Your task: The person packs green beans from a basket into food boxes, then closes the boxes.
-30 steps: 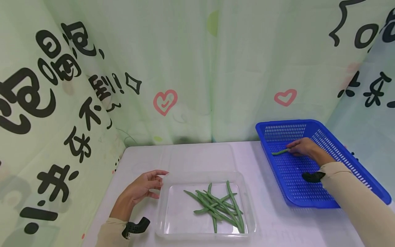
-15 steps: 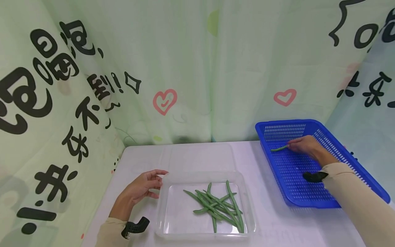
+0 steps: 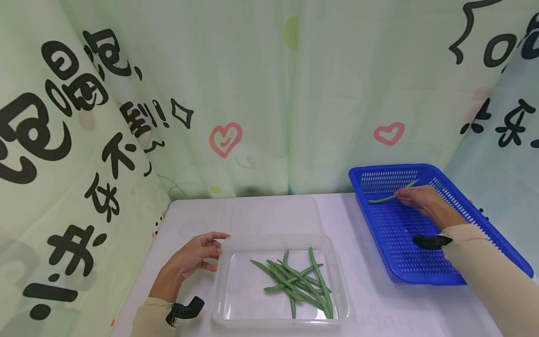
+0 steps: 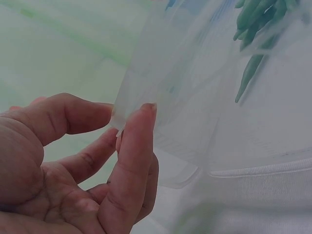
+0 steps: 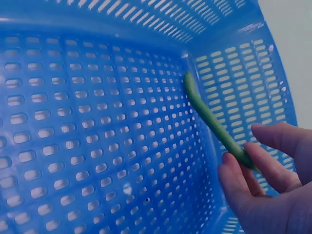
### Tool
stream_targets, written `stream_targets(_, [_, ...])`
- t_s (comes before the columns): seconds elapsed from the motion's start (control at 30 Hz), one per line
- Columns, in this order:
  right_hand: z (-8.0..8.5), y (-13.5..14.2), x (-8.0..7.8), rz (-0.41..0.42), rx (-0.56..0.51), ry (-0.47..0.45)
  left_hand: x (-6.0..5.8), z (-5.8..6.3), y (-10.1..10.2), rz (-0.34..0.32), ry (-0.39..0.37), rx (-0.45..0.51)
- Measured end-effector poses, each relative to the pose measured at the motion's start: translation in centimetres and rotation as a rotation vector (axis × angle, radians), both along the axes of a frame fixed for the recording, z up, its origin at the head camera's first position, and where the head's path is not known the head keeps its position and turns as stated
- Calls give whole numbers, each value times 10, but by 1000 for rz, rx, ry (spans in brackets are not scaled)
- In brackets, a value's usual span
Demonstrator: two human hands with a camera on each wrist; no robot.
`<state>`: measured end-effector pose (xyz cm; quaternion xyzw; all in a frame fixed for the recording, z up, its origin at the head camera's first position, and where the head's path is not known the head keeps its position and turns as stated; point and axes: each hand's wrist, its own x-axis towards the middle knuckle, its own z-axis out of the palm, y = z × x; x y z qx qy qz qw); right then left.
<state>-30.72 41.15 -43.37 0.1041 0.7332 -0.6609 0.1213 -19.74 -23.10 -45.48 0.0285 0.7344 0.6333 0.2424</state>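
In the head view my left hand (image 3: 193,257) is beside a clear plastic tray (image 3: 244,290), fingertips touching its far left corner. The left wrist view shows these fingers spread at the tray wall (image 4: 175,87), not wrapped round it. Several green beans (image 3: 296,281) lie in a loose pile in the tray's right half. My right hand (image 3: 425,201) reaches into a blue slotted basket (image 3: 414,248) and pinches a single green bean (image 5: 209,117) near one end. The right wrist view has its free end pointing towards the basket's corner; part of the bean hides behind the fingers.
A white-covered table (image 3: 273,215) bears the tray at the front and the basket at the right. Pale green curtains (image 3: 261,84) with black lettering and pink hearts stand behind and at both sides. Black straps with camera mounts (image 3: 185,310) sit on both wrists.
My right hand has shifted slightly away from me and to the right in the basket. More of the green bean now shows, with one end above the hand. The left hand and tray stay put.
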Motion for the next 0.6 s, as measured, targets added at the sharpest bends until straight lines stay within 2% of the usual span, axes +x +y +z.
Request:
stream_targets(0.3, [6,-10,6,26,326,124,0,2,1,7,-6,-3])
stream_targets(0.6, [14,-23,12,80,341,252,1,3,1,7,-9,0])
